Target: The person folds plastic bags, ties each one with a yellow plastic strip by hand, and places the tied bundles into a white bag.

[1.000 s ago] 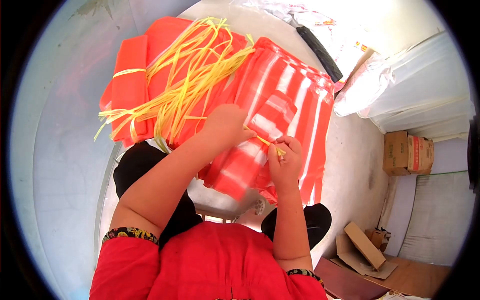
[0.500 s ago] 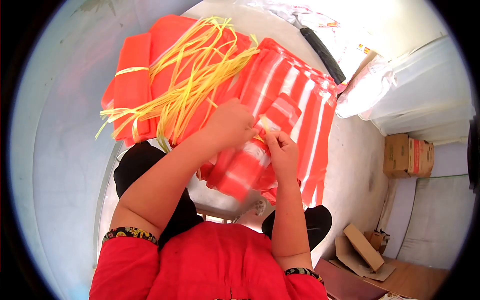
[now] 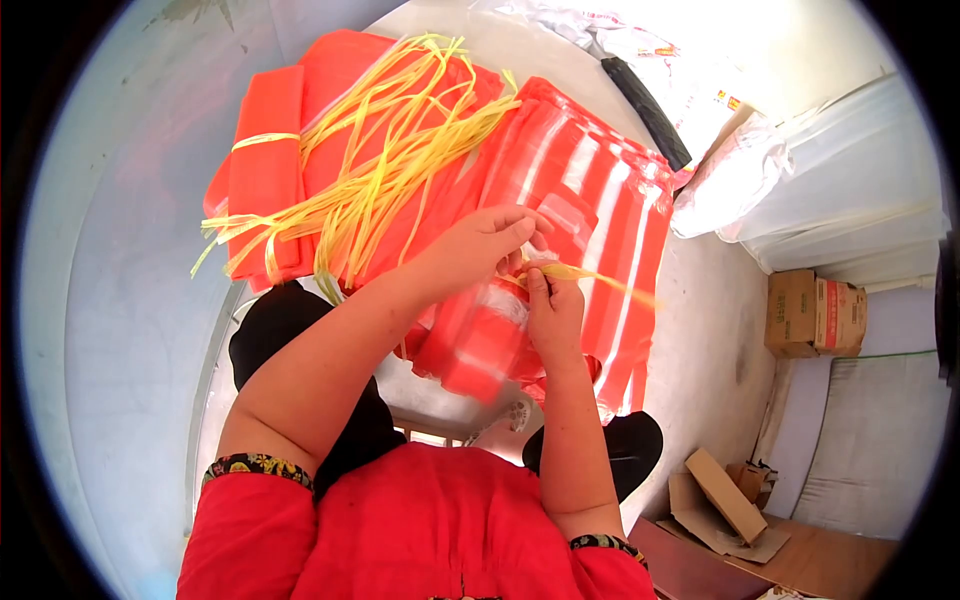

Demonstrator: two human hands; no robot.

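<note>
A folded bundle of red-and-white striped plastic bags [image 3: 470, 350] lies before me, with a yellow strip [image 3: 600, 278] around its middle. My right hand [image 3: 556, 308] pinches this strip between thumb and forefinger, and a blurred loose end trails to the right. My left hand [image 3: 490, 245] is over the bundle, right beside the right hand, its fingers curled; what they hold is hidden. Under the bundle spreads a pile of striped bags [image 3: 625, 250]. To the left, many loose yellow strips [image 3: 375, 190] lie across a red stack [image 3: 340, 85].
A red folded bundle [image 3: 265, 180] tied with yellow strips is at the far left. Beyond the pile lie a black roll [image 3: 645, 112] and white plastic sacks [image 3: 735, 175]. A cardboard box [image 3: 815, 313] stands at right, with flattened cardboard [image 3: 725, 500] lower down.
My left hand has lifted slightly and turned, its thumb now raised. The yellow strip's loose end has swung out to the right past my right hand.
</note>
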